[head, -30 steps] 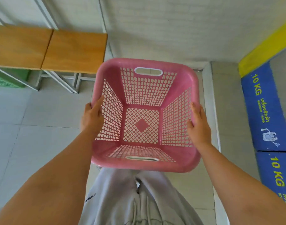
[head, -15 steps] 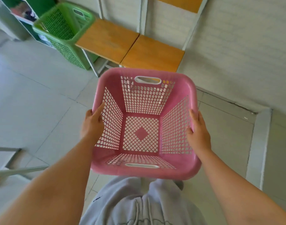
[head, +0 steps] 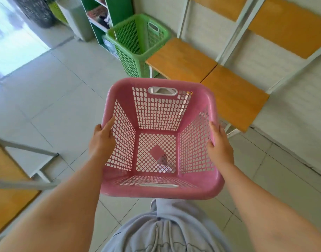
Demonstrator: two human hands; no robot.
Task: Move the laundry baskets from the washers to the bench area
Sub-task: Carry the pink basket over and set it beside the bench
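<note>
I carry an empty pink laundry basket point(head: 119, 93) at waist height above the tiled floor. My left hand point(head: 101, 140) grips its left rim with the thumb inside the mesh wall. On the opposite rim, my right hand point(head: 219, 144) holds on. The wooden bench point(head: 207, 77) with a white metal frame stands against the wall just beyond the basket, up and to the right. A green laundry basket point(head: 136, 42) sits on the floor at the bench's left end.
A green shelf unit point(head: 110, 13) stands behind the green basket. A second wooden bench point(head: 5, 197) with a grey metal frame is at the lower left. A bright doorway lies at the far left. Open tiled floor point(head: 56, 99) spreads between the benches.
The view has swung left and toward the bench: the washers have left the frame, and the green basket and the shelf unit have come into view. Both hands hold the pink basket unchanged.
</note>
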